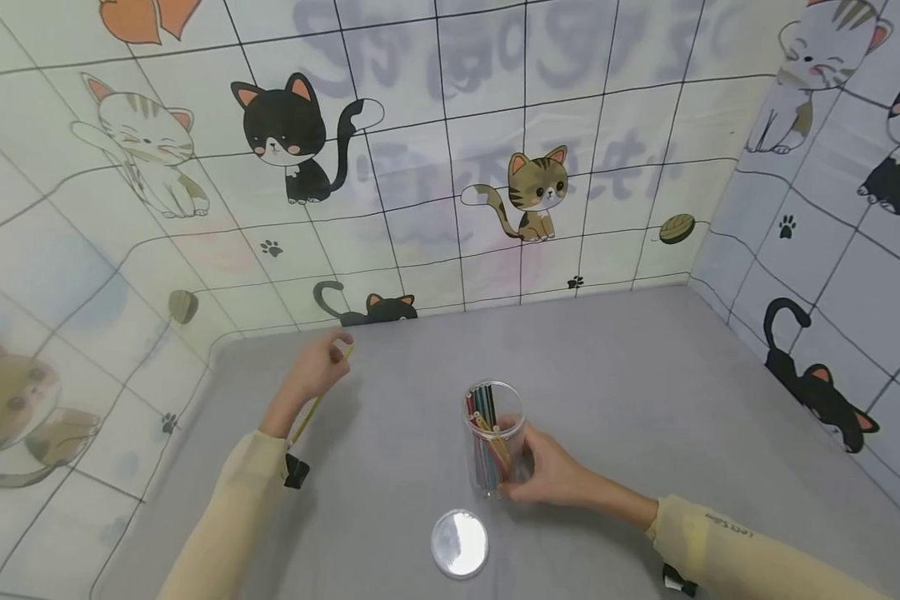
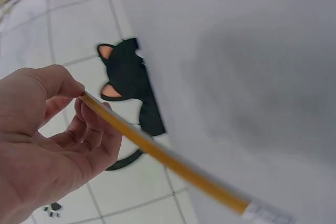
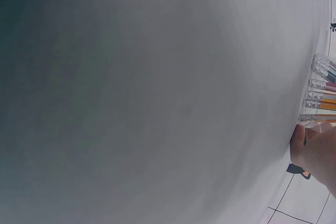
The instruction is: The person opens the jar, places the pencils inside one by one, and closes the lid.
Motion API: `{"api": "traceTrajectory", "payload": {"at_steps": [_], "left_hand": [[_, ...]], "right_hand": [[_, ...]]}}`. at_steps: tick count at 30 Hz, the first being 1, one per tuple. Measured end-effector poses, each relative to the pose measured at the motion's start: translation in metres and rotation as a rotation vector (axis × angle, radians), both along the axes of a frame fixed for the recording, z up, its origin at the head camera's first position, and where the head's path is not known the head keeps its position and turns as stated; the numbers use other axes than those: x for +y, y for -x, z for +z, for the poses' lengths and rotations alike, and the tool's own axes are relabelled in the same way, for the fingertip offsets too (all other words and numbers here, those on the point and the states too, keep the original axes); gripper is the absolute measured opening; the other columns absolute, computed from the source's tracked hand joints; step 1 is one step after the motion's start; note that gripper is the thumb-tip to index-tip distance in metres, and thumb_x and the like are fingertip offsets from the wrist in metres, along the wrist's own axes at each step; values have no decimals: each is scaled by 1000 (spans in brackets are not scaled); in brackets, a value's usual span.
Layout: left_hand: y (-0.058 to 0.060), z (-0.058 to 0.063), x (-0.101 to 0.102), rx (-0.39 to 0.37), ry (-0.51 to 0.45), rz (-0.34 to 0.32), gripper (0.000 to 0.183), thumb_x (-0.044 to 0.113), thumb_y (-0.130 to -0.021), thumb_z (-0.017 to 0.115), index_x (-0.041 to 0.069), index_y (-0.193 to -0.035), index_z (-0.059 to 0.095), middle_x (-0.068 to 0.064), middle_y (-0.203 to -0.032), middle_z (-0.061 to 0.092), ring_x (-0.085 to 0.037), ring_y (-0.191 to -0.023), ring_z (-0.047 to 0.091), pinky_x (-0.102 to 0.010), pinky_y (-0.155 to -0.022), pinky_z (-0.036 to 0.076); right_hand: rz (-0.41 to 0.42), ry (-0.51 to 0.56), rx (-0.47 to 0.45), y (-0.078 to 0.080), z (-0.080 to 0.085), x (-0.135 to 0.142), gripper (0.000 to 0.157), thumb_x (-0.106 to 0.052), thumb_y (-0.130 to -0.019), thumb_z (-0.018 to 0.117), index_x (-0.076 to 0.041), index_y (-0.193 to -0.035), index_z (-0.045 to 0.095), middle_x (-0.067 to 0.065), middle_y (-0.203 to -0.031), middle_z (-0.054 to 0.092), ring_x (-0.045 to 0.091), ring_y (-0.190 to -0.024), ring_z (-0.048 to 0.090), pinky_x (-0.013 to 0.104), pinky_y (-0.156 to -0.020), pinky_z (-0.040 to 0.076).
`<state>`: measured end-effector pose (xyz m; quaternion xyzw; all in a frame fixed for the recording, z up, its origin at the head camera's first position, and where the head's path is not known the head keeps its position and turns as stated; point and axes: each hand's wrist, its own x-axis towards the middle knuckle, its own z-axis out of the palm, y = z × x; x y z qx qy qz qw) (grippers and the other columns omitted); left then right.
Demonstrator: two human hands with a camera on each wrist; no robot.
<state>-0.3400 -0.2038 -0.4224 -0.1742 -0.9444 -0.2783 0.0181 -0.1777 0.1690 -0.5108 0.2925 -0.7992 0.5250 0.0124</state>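
Between the thumb and fingers of my left hand (image 1: 317, 368), raised at the left, a thin yellow pencil (image 2: 157, 148) is pinched by one end. The rest of it slants down toward the wrist, and its other end looks whitish and blurred. My right hand (image 1: 547, 471) grips a clear round jar (image 1: 471, 458) from the right side. Several coloured pencils (image 1: 483, 404) stand inside the jar, leaning at different angles. In the right wrist view, only part of the hand (image 3: 317, 156) and the pencils' lower ends (image 3: 317, 98) show at the right edge.
A clear round lid (image 1: 460, 544) lies on the grey tabletop (image 1: 607, 367), in front of the jar. White cloth walls (image 1: 420, 192) with a grid and printed cats stand behind and at both sides.
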Motion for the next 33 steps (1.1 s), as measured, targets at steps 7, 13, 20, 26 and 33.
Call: {"api": "traceTrajectory", "payload": {"at_steps": [7,13,20,26,33], "left_hand": [[-11,23,18,40,-69,-87,38,-3,-86,56,4,-123,55,-13,-87,67,-22,-65,58,-34,-57,45],[-20,44,33,93,-162,-123,37,-3,-87,57,4,-124,56,-15,-94,67,-29,-82,66,-39,-67,51],[-34,74,54,143,-264,-170,36,-4,-88,57,8,-122,55,-12,-93,66,-24,-78,65,-36,-62,47],[-52,100,69,142,-454,-248,35,-11,-89,54,6,-120,53,-14,-91,64,-26,-73,65,-32,-63,49],[-70,124,78,136,-733,-322,33,-17,-89,52,-1,-118,50,-18,-83,59,-31,-79,65,-36,-70,58]], "right_hand": [[-2,-10,-16,0,0,0,76,-7,-70,84,-7,-135,45,7,-124,63,15,-107,59,31,-94,45],[-20,-23,-20,0,0,0,76,-8,-69,85,-8,-135,46,7,-124,63,16,-107,59,33,-95,45],[-20,-21,-22,0,-1,0,76,-8,-69,85,-8,-135,46,6,-123,63,15,-106,59,32,-94,45],[-18,-18,-13,0,-1,0,78,-8,-69,85,-7,-136,46,6,-125,63,15,-108,59,32,-95,45],[-13,-13,-13,1,0,-1,78,-7,-69,85,-7,-136,46,6,-126,62,15,-110,58,32,-96,45]]}}
